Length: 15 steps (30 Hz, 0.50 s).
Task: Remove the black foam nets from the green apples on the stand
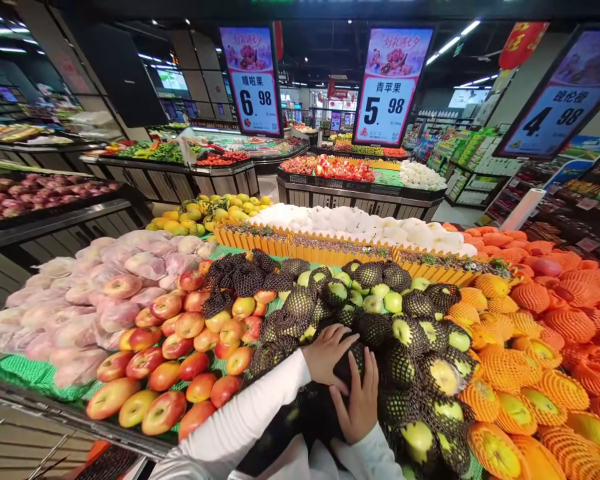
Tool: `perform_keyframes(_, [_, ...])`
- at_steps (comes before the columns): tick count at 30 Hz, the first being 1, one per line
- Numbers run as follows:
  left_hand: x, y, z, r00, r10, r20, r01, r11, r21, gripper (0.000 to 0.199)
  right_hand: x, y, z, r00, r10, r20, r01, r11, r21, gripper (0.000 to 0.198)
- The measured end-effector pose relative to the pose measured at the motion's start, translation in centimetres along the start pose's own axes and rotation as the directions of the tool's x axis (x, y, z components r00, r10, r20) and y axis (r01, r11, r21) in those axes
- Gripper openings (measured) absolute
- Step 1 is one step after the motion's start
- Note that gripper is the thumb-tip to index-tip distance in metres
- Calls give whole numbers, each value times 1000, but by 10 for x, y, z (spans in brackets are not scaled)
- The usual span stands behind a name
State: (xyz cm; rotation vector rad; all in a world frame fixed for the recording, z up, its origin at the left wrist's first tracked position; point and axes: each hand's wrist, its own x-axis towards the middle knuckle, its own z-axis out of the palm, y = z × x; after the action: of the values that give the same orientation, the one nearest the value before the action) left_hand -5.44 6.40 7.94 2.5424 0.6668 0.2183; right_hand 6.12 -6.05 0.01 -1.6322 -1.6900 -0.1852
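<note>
My left hand [327, 358] reaches in with its fingers spread over black-netted fruit in the middle of the display. Close beside it, my right hand [359, 405] has its fingers stretched out and thumb apart. Between the two hands lies a dark, black-netted fruit [350, 367]; I cannot tell whether either hand bears its weight. Around them are green apples [419, 437] in black foam nets. Bare green apples [393, 302] sit farther back. Below my hands, the dark area between my sleeves is too dim to make out.
Red-yellow apples [165, 412] and a heap of loose black nets [243, 272] are to the left, with bagged fruit [145, 265] beyond. Orange-netted fruit [505, 373] fills the right. A low yellow fence [340, 252] crosses behind. Hanging price screens [393, 87] face me. A cart [27, 443] stands lower left.
</note>
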Motion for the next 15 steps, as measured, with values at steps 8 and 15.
perform_keyframes(8, [58,-89,-121,967,-133,-217,62,950,-307,37,-6,2,10,998,36,-55,-39,998,-57,73])
perform_keyframes(15, [152,-191,-116,796,-597,-103,563,792,-237,51,-5,4,25,985,50,-165,-65,994,-89,75])
